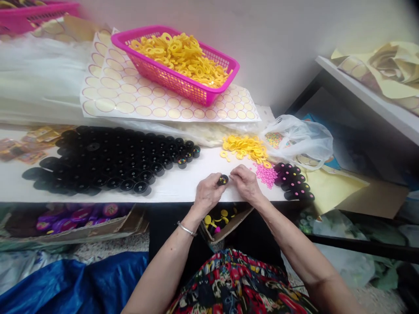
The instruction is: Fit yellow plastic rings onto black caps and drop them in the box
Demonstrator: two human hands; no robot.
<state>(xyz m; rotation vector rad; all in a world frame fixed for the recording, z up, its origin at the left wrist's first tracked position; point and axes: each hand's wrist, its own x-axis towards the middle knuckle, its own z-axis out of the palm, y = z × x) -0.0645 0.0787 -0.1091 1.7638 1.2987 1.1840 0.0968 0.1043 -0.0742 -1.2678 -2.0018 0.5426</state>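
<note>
Above the table's front edge, my left hand (208, 192) is closed round a small round black cup (223, 179) with colourful bits inside, its mouth turned up toward me. Fingertips pinched, my right hand (245, 185) is just right of the cup; whatever is between them is too small to make out. Beside that hand lies a pile of small pink pieces (266, 175), with yellow ring-shaped pieces (245, 147) behind it. Several black cups with pink dots (294, 181) stand in rows farther right. Many similar black cups (108, 157) are packed together on the left.
Sheets of round stickers (124, 107) lie under a pink basket (209, 97) full of yellow pieces. A clear plastic bag (304, 139) of coloured bits stands back right, near a shelf (366, 83). Below the table are an open box (225, 231) and a carton (124, 226) of purple items.
</note>
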